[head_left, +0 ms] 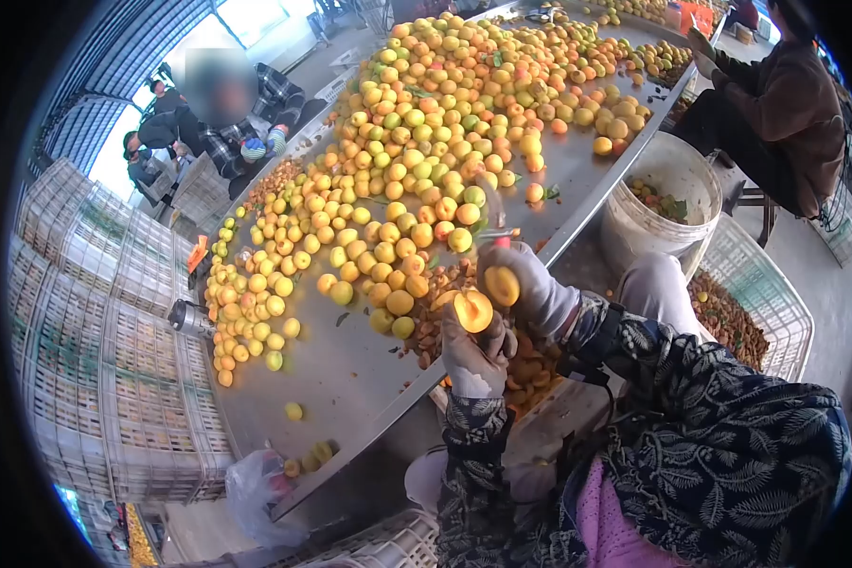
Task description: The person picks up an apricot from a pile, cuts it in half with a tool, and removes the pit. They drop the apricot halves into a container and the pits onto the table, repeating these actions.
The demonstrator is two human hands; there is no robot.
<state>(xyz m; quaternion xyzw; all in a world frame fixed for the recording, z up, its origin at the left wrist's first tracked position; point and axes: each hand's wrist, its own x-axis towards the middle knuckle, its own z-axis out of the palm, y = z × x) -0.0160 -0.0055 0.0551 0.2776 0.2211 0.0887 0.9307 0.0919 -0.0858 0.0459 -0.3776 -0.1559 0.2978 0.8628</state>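
Note:
In my gloved left hand is an apricot half, its orange cut face turned up. My right hand, also gloved, is closed around a curved knife with a red handle, its blade pointing away from me. Another apricot half is held against the fingers of that same hand. Both hands are close together over the table's near edge. Brown apricot stones lie just beyond them, and cut apricot halves lie below.
A large heap of whole apricots covers much of the metal table. To the right stand a white bucket and a crate of stones. Stacked crates line the left. A co-worker sits at upper right; other people sit across.

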